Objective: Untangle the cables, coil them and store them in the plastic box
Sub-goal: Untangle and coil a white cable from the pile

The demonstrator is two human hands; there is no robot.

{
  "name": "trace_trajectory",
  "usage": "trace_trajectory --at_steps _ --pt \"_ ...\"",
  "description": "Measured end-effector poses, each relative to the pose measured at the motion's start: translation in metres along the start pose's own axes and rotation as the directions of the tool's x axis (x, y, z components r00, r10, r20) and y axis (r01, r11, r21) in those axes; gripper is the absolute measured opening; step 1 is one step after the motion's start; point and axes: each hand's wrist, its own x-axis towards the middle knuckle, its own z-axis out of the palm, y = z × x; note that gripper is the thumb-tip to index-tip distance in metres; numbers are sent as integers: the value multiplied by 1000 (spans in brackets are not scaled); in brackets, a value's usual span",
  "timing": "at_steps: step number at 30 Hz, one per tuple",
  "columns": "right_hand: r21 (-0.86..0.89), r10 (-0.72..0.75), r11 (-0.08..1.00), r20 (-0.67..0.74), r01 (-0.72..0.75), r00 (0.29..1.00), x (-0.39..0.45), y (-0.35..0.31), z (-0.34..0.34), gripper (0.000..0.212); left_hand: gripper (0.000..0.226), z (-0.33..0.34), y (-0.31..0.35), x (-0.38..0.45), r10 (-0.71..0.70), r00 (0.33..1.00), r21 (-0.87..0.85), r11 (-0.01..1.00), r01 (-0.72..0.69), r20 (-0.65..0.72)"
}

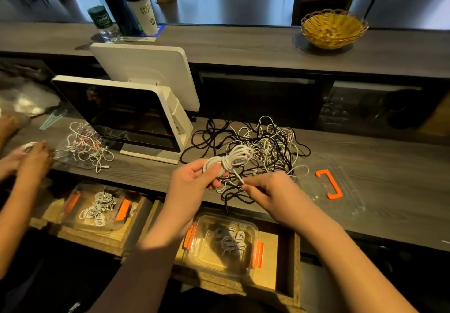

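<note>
My left hand (194, 178) grips a coiled white cable (231, 160) with its tail wound around the middle. My right hand (267, 191) pinches the loose end of that same cable just below the coil. Behind both hands a tangle of black and white cables (263, 142) lies on the dark wooden counter (377, 178). Below the counter, in an open drawer, stands a clear plastic box (207, 259) with orange clips, holding several coiled cables. Its clear lid (341, 191) with an orange handle lies on the counter to the right.
A white point-of-sale screen (121, 118) stands left of the tangle. Another person's hands (31, 159) work at far left beside a second white cable tangle (85, 144); a second box (97, 208) sits in the left drawer. A wicker basket (333, 29), bottle and cup stand on the upper shelf.
</note>
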Motion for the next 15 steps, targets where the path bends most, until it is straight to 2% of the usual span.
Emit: trace_trajectory --at_steps 3,7,9,11,13,15 --pt "-129 -43 991 -14 41 999 -4 -9 4 26 14 -2 -4 -2 20 990 32 999 -15 -137" --pt "-124 -182 979 -188 161 965 -8 -28 12 18 10 -2 -4 -3 22 978 67 998 -8 -209" --pt "-33 -168 986 -243 165 955 -9 -38 17 15 8 -1 -3 -4 37 976 108 994 -13 -216" --pt "131 -91 983 -251 127 964 -11 -44 21 12 8 0 -1 -6 43 979 160 987 -11 -198" --pt "323 -15 941 -247 97 969 -12 -46 22 11 9 -1 -1 -7 48 983 185 983 -15 -177" --pt "452 6 888 -194 84 981 -13 -45 19 20 10 -2 -1 -9 72 981 203 979 -35 -178"
